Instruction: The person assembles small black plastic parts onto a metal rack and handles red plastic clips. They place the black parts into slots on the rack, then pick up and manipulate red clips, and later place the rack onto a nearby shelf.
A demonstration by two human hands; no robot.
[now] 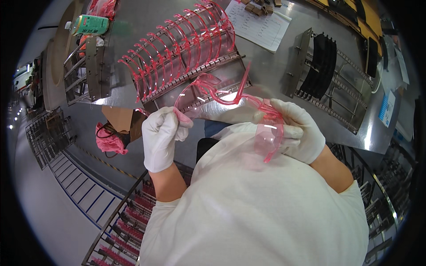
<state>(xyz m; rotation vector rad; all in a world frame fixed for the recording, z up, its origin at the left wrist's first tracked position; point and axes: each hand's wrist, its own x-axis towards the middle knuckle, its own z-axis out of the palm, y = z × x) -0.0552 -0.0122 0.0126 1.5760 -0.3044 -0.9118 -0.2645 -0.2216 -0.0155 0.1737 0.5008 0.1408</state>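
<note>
A pink see-through plastic piece (227, 100), shaped like a curved visor with a thin frame and a wide clear panel at each end, spans the space between my hands. My right hand (298, 128), in a white glove, grips its right end, fingers behind the panel. My left hand (160, 137), also gloved, is closed on a small pink cloth (183, 119) at the left panel's edge. Whether those fingers also hold the panel is hidden. Beyond my hands, a metal rack (191, 79) carries several similar pink curved pieces standing in its slots.
On the steel table (262, 82) lie a written sheet (259, 29) and small brown blocks (255, 9). A rack with black curved strips (320, 66) stands right. A green-labelled bottle (91, 25) lies far left above another metal rack (91, 66). Loaded racks (128, 226) stand below left.
</note>
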